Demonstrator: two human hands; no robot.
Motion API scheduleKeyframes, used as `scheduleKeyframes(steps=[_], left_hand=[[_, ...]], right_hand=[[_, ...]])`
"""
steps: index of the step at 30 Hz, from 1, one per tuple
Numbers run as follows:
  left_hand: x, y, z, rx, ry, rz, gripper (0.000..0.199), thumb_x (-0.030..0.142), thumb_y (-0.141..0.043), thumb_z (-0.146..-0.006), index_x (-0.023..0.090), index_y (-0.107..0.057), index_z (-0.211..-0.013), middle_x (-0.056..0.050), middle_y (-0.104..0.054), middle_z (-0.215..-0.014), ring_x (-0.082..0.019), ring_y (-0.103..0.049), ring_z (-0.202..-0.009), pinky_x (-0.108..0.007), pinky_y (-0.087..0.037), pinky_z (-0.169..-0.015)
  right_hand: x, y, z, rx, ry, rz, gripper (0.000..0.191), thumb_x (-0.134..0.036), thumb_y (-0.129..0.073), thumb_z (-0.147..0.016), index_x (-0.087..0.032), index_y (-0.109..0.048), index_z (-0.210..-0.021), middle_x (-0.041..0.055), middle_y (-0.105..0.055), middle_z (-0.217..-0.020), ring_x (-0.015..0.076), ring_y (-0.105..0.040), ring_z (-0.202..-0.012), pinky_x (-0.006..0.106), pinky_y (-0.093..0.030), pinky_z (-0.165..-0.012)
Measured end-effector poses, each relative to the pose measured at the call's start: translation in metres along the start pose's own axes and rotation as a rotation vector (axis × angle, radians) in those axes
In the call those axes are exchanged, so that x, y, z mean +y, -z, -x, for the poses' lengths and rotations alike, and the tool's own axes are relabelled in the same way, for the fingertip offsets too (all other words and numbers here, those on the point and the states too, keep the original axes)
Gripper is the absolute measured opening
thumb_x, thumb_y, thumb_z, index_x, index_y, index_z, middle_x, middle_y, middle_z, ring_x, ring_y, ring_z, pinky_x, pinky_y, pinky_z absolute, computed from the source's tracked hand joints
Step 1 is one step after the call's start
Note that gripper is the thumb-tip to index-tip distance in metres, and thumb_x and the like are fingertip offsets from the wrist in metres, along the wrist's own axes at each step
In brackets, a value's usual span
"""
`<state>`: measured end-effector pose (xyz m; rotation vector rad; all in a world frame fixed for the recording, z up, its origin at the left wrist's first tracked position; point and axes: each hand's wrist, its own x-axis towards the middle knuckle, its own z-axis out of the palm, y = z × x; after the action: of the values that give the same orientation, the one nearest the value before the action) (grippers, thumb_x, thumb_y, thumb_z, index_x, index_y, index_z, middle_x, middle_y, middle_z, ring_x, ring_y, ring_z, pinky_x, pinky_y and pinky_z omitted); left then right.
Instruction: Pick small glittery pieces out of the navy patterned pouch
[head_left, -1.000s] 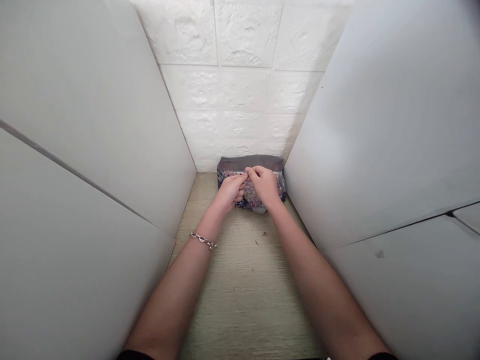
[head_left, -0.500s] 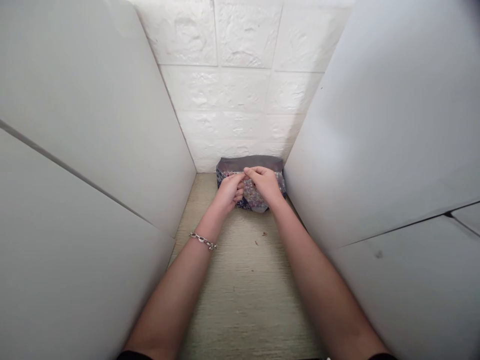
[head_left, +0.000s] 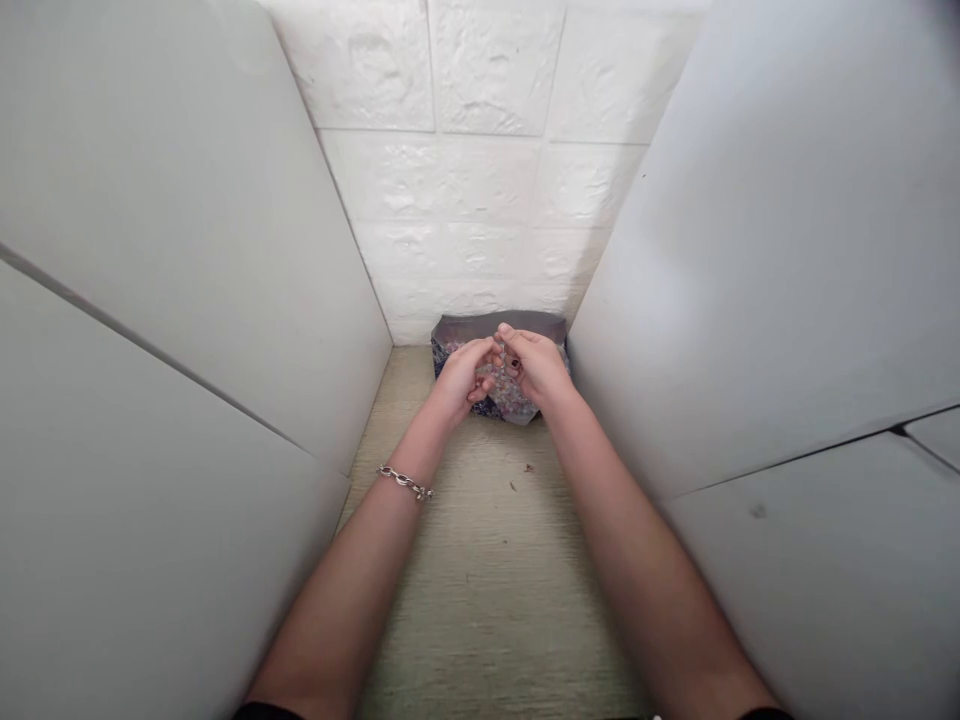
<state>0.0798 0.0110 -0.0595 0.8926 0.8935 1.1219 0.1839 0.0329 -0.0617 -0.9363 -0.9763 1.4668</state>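
An open dark bag (head_left: pixel 499 324) with a grey inside lies against the wall, full of small multicoloured pieces (head_left: pixel 514 395). Over it my left hand (head_left: pixel 466 378) has thumb and forefinger together in a pinch, the other fingers curled; what it grips is too small to make out. Beside it my right hand (head_left: pixel 531 362) is also pinched, its fingertips close to the left ones, with a small dark spot near its fingers. A silver chain bracelet (head_left: pixel 405 482) circles my left wrist.
Grey-white panels rise on the left (head_left: pixel 187 200) and right (head_left: pixel 787 250). A white embossed tile wall (head_left: pixel 487 180) closes the back. Small brown crumbs (head_left: pixel 529 468) lie on the pale wood-grain surface (head_left: pixel 495 600).
My hands have drawn slightly apart at the fingertips. The right hand has shifted a little up and to the right, and the left hand's lower fingers have loosened.
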Motion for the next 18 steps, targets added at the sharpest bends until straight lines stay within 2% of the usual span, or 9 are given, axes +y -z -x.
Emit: scheduleKeyframes(steps=[3,5,8,12,15,18], left_hand=[[0.0002,-0.0019,0.0007,0.047,-0.028,-0.026,0.013,0.025,-0.054,-0.068,0.014,-0.050,-0.071,0.005,-0.043,-0.057,0.001,-0.031,-0.031,-0.015,-0.009,-0.028],[0.0009,-0.0029,0.0014,0.067,-0.030,-0.022,0.012,0.025,-0.053,-0.069,0.013,-0.050,-0.070,0.006,-0.040,-0.054,0.001,-0.029,-0.031,-0.015,-0.009,-0.029],[0.0020,-0.0033,0.0022,0.087,-0.039,-0.012,0.013,0.026,-0.054,-0.068,0.013,-0.049,-0.069,0.006,-0.039,-0.053,0.002,-0.027,-0.031,-0.015,-0.009,-0.029],[0.0022,-0.0026,0.0022,0.093,-0.031,-0.001,0.014,0.026,-0.056,-0.067,0.014,-0.048,-0.070,0.007,-0.037,-0.051,0.001,-0.026,-0.031,-0.015,-0.008,-0.030],[0.0015,-0.0020,0.0013,0.101,-0.021,-0.018,0.014,0.025,-0.055,-0.068,0.015,-0.045,-0.067,0.010,-0.026,-0.044,0.001,-0.019,-0.029,-0.015,-0.007,-0.031],[0.0008,-0.0019,0.0006,0.118,-0.025,-0.071,0.012,0.025,-0.053,-0.069,0.015,-0.046,-0.066,0.010,-0.021,-0.041,0.000,-0.015,-0.029,-0.016,-0.008,-0.031]], right_hand=[[0.0009,0.0011,-0.0019,-0.052,-0.194,-0.313,0.009,-0.017,-0.049,-0.070,-0.012,-0.054,-0.074,-0.0058,-0.039,-0.047,0.0014,-0.034,-0.041,0.014,-0.023,-0.038],[0.0012,0.0021,-0.0026,-0.080,-0.287,-0.446,0.015,-0.007,-0.040,-0.071,-0.011,-0.052,-0.078,-0.0056,-0.039,-0.048,0.0008,-0.034,-0.041,0.013,-0.024,-0.038],[0.0033,0.0036,-0.0033,-0.127,-0.353,-0.559,0.020,-0.002,-0.034,-0.072,-0.011,-0.050,-0.081,-0.0053,-0.040,-0.048,0.0005,-0.031,-0.039,0.012,-0.022,-0.035],[0.0076,0.0043,-0.0041,-0.128,-0.357,-0.642,0.014,-0.010,-0.034,-0.080,-0.012,-0.048,-0.078,-0.0061,-0.036,-0.046,-0.0001,-0.028,-0.037,0.010,-0.021,-0.034],[0.0088,0.0033,-0.0038,-0.130,-0.367,-0.652,0.017,-0.022,-0.036,-0.084,-0.013,-0.048,-0.077,-0.0078,-0.031,-0.044,-0.0006,-0.023,-0.035,0.011,-0.019,-0.033],[0.0091,0.0023,-0.0032,-0.150,-0.362,-0.634,0.016,-0.027,-0.039,-0.083,-0.015,-0.049,-0.079,-0.0091,-0.028,-0.043,-0.0005,-0.019,-0.033,0.011,-0.016,-0.032]])
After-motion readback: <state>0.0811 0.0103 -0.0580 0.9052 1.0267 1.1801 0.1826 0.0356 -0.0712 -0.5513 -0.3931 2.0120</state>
